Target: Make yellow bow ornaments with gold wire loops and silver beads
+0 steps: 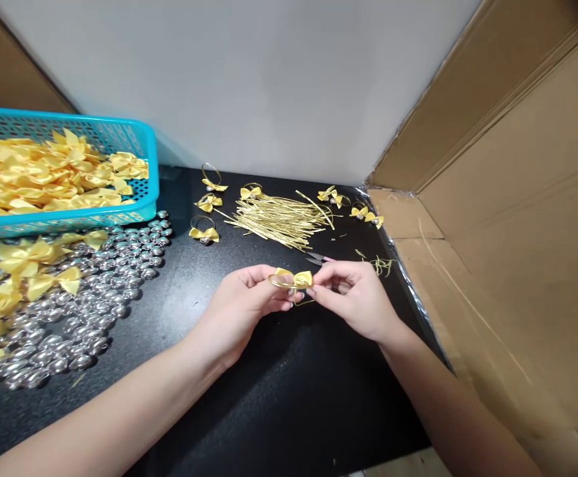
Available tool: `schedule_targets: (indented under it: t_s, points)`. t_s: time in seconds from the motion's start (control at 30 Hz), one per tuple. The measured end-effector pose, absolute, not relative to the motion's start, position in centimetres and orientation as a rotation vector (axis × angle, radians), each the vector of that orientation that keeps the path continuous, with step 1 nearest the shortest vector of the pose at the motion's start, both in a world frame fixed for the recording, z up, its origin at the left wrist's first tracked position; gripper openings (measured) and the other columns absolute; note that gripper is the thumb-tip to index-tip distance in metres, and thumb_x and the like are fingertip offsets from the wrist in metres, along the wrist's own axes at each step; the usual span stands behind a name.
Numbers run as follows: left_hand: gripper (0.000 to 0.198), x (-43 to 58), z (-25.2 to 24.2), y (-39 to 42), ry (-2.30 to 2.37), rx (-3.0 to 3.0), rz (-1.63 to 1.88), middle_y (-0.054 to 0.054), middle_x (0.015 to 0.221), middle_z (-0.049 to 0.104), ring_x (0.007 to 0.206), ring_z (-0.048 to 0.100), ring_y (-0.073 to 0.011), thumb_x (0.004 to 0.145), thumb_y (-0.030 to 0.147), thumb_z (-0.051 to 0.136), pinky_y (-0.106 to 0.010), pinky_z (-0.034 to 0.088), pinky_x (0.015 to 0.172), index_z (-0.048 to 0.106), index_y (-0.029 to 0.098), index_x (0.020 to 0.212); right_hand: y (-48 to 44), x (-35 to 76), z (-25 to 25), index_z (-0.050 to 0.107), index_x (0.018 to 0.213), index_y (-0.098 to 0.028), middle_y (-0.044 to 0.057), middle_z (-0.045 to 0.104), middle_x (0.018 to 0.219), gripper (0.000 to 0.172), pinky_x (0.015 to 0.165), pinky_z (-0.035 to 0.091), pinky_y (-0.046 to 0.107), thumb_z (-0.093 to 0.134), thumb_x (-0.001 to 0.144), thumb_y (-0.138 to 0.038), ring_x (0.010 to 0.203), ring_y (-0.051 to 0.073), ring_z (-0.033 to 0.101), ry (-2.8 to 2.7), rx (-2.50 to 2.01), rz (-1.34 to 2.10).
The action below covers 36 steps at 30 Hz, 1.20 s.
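Observation:
Near the middle of the black table (209, 411), my left hand (256, 291) pinches a yellow bow (302, 279) with a gold ring of cord at its left side. The fingertips of my right hand (351, 291) are closed on the right end of the same bow. A thin gold strand hangs below the bow between the hands. Just beyond the hands lies a pile of gold cord pieces (282, 220). Small scissors (319, 258) lie behind my right hand, which partly hides them.
A blue basket (156, 179) of yellow bows stands at the back left. Silver beads (90, 318) and loose bows (25, 257) spread before it. Several ringed bows (204, 235) lie around the cord pile. Cord scraps (382, 266) are at right, beside a cardboard wall (518, 199).

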State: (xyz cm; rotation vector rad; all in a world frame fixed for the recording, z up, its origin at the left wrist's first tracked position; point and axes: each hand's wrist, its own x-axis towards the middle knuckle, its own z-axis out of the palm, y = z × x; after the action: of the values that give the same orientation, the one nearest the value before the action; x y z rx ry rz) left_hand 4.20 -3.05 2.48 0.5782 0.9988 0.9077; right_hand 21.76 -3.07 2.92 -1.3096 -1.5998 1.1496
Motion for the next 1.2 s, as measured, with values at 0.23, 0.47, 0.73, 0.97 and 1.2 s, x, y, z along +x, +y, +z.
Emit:
schedule_targets:
  t_s: [0.23,0.47,0.73,0.97,1.2]
  points:
    - [0.009,4.0,2.4,-3.0,0.964,0.606,0.893,-0.005,0.067,0.075,0.063,0.069,-0.0103,0.07,0.021,0.078,-0.015,0.052,0.061,0.074,0.014,0.068,-3.0,21.4,2.8,0.065,0.063,-0.018,0.0,0.065,0.061,0.006,0.057,0.048,0.025,0.068,0.067,-0.02,0.056,0.011,0.057,-1.526,-1.293,1.202]
    - [0.007,4.3,2.6,-2.8,0.976,0.519,0.906,-0.005,0.067,0.075,0.062,0.067,-0.0093,0.069,0.018,0.076,-0.014,0.052,0.059,0.074,0.012,0.069,-3.0,21.3,2.6,0.067,0.064,-0.017,0.0,0.066,0.061,0.009,0.056,0.048,0.025,0.072,0.066,-0.023,0.055,0.01,0.058,-1.424,-1.298,1.256]
    - [0.008,4.3,2.4,-2.8,0.961,0.515,0.869,-0.008,0.072,0.076,0.065,0.067,-0.0104,0.069,0.017,0.075,-0.016,0.052,0.062,0.075,0.011,0.075,-3.4,21.2,2.7,0.066,0.064,-0.017,0.001,0.066,0.062,0.008,0.056,0.048,0.025,0.072,0.067,-0.023,0.056,0.012,0.06,-1.419,-1.316,1.245]
    - [0.004,4.3,2.5,-2.9,0.966,0.506,0.867,-0.008,0.072,0.076,0.065,0.068,-0.0112,0.07,0.015,0.073,-0.017,0.053,0.063,0.074,0.011,0.072,-3.3,21.0,2.6,0.066,0.063,-0.017,0.001,0.067,0.062,0.017,0.055,0.048,0.024,0.077,0.064,-0.03,0.055,0.011,0.058,-1.385,-1.308,1.274]
    - [0.013,4.6,2.8,-2.7,0.947,0.401,0.858,-0.007,0.071,0.076,0.062,0.069,-0.0091,0.076,0.007,0.064,-0.013,0.054,0.06,0.074,0.011,0.069,-3.3,20.5,3.1,0.064,0.057,-0.017,-0.003,0.063,0.055,0.021,0.049,0.045,0.02,0.083,0.055,-0.025,0.048,0.007,0.053,-1.202,-1.29,1.406]
